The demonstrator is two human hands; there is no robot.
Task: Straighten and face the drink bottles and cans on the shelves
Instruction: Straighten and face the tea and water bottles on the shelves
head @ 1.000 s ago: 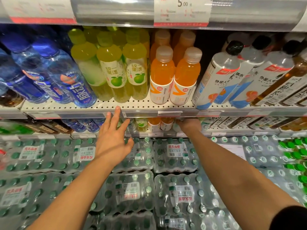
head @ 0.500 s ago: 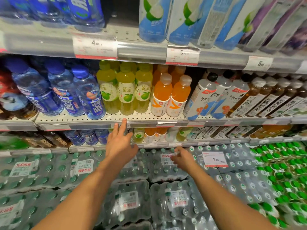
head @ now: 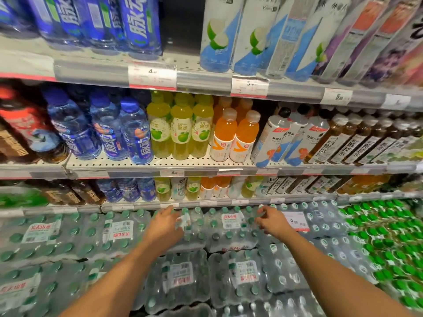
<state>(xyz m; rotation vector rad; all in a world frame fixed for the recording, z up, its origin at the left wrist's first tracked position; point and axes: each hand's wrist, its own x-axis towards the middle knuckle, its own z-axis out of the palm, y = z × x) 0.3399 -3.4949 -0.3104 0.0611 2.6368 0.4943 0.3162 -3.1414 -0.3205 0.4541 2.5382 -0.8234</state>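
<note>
Both hands (head: 166,227) (head: 273,221) empty, grip open, drink bottles (head: 233,138) on shelf above

Dark gap (head: 183,24) between top-shelf bottles — elsewhere bottles (head: 180,131) stand packed.

orange bottles (head: 234,136), green bottles (head: 180,129), upright, labels forward

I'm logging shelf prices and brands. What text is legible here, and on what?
"4": price tag under the blue bottles, top shelf.
"5": price tag under the white-and-blue bottles.
"9": price tag on the water packs.
"农夫山泉": water pack label.
"脉动": blue bottle.
Fine print and the lower shelf tags are too blurred.
</note>
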